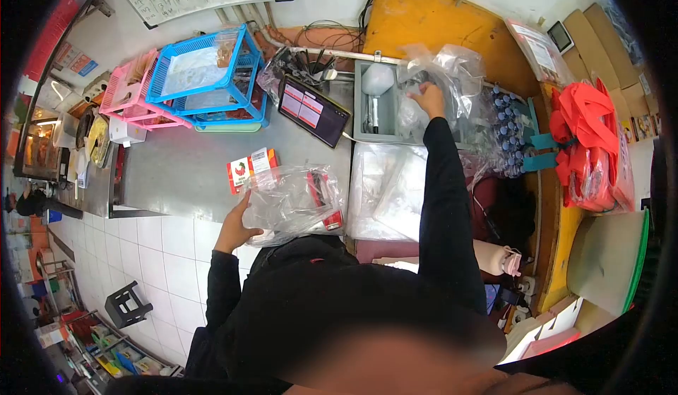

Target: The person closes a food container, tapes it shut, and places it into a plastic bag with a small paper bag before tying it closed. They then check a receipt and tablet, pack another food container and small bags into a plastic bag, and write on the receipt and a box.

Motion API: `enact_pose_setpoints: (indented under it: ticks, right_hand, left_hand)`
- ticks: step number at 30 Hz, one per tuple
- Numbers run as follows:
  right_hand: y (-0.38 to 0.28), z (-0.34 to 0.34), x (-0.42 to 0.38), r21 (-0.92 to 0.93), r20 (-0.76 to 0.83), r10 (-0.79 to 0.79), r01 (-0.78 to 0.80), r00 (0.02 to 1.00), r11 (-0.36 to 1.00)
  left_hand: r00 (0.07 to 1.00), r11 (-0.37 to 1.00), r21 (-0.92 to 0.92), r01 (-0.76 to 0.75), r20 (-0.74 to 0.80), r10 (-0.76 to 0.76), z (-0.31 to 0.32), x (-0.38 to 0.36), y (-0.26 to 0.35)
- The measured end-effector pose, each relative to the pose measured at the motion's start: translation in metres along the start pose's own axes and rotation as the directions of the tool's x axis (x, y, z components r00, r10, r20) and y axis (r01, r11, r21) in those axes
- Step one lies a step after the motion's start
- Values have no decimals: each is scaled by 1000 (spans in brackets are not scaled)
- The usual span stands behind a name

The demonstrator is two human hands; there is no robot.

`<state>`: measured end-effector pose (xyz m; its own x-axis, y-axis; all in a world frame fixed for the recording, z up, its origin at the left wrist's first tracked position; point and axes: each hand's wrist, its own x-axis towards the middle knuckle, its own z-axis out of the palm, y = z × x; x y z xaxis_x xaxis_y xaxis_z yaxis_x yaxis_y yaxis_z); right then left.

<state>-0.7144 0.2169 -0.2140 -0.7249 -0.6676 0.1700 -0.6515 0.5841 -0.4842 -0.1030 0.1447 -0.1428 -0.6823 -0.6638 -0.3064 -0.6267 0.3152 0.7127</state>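
Gripping clear plastic bag [293, 204] at frame centre-left: left hand [235, 227], fingers closed on bag edge; red item inside. Red-white box [249, 168] just above. Right hand [429, 100], upper centre-right, closed on crumpled clear bags [452, 77] over grey bin [374, 123].

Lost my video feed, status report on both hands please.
Left hand holding clear plastic bag with red packets. Right hand reaching into crumpled bags by grey bin. Tablet nearby.
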Motion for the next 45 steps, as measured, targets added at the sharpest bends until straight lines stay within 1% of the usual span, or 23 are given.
enact_pose_setpoints:
  ticks: [2,6,9,11,13,15,16,18,19,21,24,25,27,29,32,34,35,37,38,40,41,43,45]
  right_hand:
    - [-1,2,-10,-224,-33,35,-41,999,974]
    - [3,-15,-5,-251,-40,-4,-6,999,968]
    - [6,-26,-3,-373,17,-31,35,999,927]
    - [1,-29,-14,-517,-9,-230,192,973,834]
    - [-23,-33,-28,-576,51,-290,265,956,773]
    - [-59,-38,-40,-430,92,-360,363,928,827]
    - [-72,-31,-41,-433,92,-365,367,927,823]
    - [-82,-11,-49,-134,102,-21,35,995,990]
    - [-79,1,-49,-136,102,-22,35,995,990]
    - [-60,39,-46,-89,-24,73,-75,997,993]
    - [-45,56,-41,-86,-114,148,-158,982,984]
    - [-43,53,-37,-79,-122,144,-154,982,985]
    - [-46,30,-39,116,-107,256,-243,961,963]
    - [-48,-5,-38,57,-97,262,-258,960,965]
    - [-33,-42,-29,43,-169,292,-289,941,956]
    - [-19,-58,-27,-33,-311,210,-232,927,972]
    - [-13,-65,-27,-37,-325,215,-239,921,970]
    - [-4,-78,-27,-12,-437,87,-103,895,995]
    - [-8,-90,-31,-21,-443,83,-103,893,994]
    - [-24,-113,-41,11,-281,131,-133,951,991]
    - [-23,-115,-38,14,-284,133,-135,950,991]
    - [-12,-111,-26,429,-276,158,-26,948,903]
    - [-31,-123,-28,484,-225,140,-14,964,875]
  left_hand:
    - [999,1000,1,26,22,-26,2,-3,-3]
    - [1000,1000,17,-5,12,5,-3,6,-3]
    - [1000,999,31,-6,-4,7,-9,10,0]
    - [1000,999,34,-2,-9,3,-11,7,-1]
    - [1000,1000,29,-1,-27,1,-13,5,-2]
    - [999,1000,6,-7,-44,7,-10,2,-8]
    - [998,1000,-11,-9,-54,8,-8,1,-11]
    - [998,1000,-15,-16,-55,15,-4,0,-15]
    - [998,1000,-14,-24,-55,23,-2,-1,-17]
    - [999,1000,-13,-14,-43,13,0,-2,-13]
    - [998,999,-19,-37,-49,36,-2,-2,-10]
    - [997,998,-33,-60,-53,59,-4,-2,-11]
    - [997,998,-46,-45,-57,43,-8,-3,-10]
    - [997,998,-38,-53,-63,50,-10,-2,-15]
    - [995,995,-37,-91,-41,89,-11,7,-20]
    - [993,992,-33,-120,-24,119,-13,15,-19]
    - [991,990,-35,-133,-19,133,-14,18,-16]
    - [988,987,-39,-156,-18,155,-18,23,-11]
    - [987,986,-39,-162,-23,162,-18,25,-9]
    - [986,985,-47,-165,-1,165,-19,28,-10]
    - [987,986,-44,-160,24,161,-21,28,-12]
    - [983,983,-50,-177,35,179,-24,27,-13]
    - [978,978,-50,-202,48,204,-28,28,-18]
